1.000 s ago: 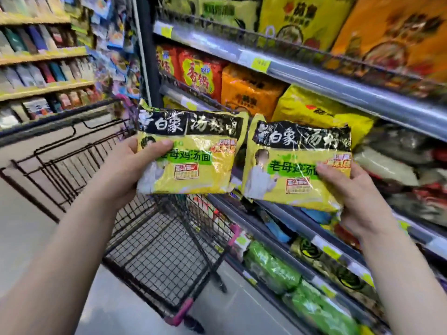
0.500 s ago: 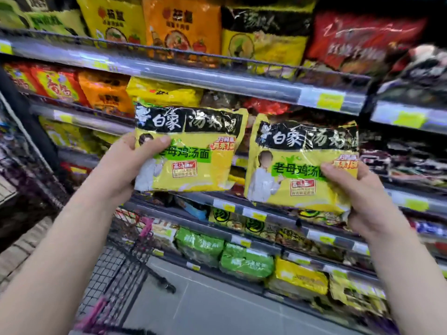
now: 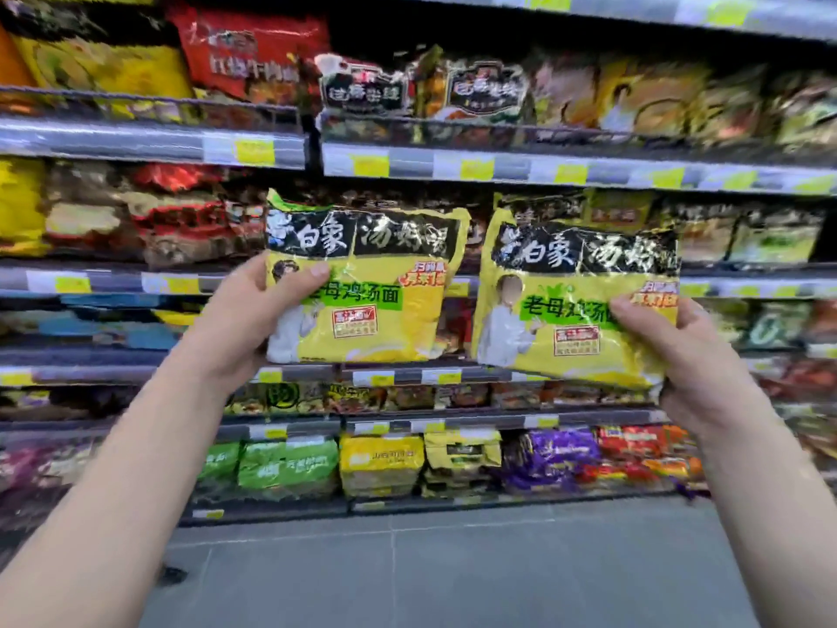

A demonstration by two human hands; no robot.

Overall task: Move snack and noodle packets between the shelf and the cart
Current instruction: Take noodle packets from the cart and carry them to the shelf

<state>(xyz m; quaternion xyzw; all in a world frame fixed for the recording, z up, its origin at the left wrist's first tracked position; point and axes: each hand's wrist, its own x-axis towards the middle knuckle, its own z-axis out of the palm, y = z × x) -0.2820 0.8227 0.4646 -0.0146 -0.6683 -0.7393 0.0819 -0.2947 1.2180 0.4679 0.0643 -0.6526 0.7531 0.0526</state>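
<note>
Shelf (image 3: 407, 163) behind, two packets (image 3: 362, 283) (image 3: 575, 301) gripped, left hand (image 3: 244, 324), right hand (image 3: 679, 355)

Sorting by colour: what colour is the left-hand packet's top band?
Black with white lettering, across the yellow packet; the head view shows it.

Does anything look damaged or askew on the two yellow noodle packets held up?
Nothing stands out. The left noodle packet and the right noodle packet are crinkled but show no tear; the right one tilts slightly.

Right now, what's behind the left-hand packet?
Shelf rail and blurred packets show round the left noodle packet. Stock directly behind it and the fingers of the left hand are covered.
</note>
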